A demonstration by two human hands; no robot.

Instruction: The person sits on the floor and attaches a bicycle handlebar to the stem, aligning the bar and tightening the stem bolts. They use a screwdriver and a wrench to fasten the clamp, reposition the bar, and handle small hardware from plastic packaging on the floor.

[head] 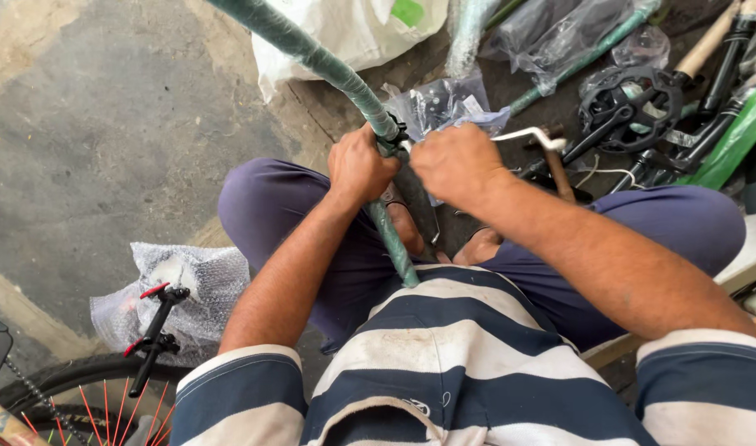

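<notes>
The left hand [357, 165] is closed tight round a green wrapped tube [312, 58], at the spot where a small black clamp [393, 136] sits on it. The right hand [456, 161] is fisted just beside it, gripping the near end of a white tool [530, 136] whose bent handle sticks out to the right; its tip is hidden at the clamp. The tube runs from the top edge of the view down between the knees to the striped shirt [444, 347].

Likely risks: the tool could slip off the fastener, knocking knuckles against the clamp, or the tube could twist in the wrap. Loose parts lie on the floor [105, 124] nearby: a black chainring [630, 99], bagged pieces, bubble wrap [196, 281] by a wheel [89, 380].
</notes>
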